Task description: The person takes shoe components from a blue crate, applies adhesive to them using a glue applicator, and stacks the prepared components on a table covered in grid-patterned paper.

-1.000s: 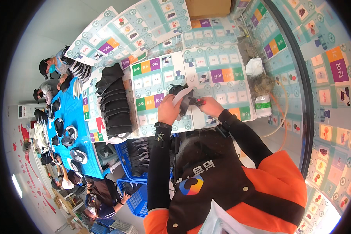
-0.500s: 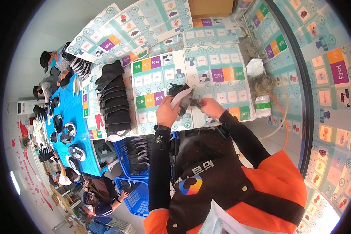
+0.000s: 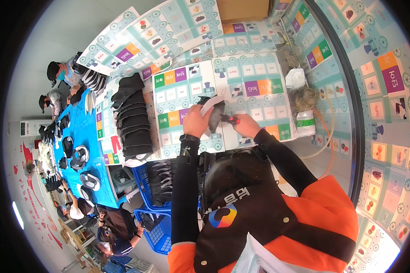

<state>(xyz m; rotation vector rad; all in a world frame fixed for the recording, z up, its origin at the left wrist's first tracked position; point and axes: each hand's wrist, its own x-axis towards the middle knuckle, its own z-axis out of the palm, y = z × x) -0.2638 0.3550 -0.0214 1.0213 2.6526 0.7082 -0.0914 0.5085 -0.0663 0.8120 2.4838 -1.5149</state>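
Note:
My left hand grips a dark shoe upper with a white rim above the table covered in patterned mats. Close beside it, my right hand holds a small tool with a red and black handle, its tip against the upper. Both black-sleeved forearms reach forward from my orange and black vest.
A long stack of dark shoe uppers lies left of my hands. Blue baskets holding more dark pieces stand below the table edge. A white bag and a brownish bundle sit at right. Other people work along a blue table far left.
The hands and the upper stay in nearly the same spot; the upper has turned slightly in my left hand.

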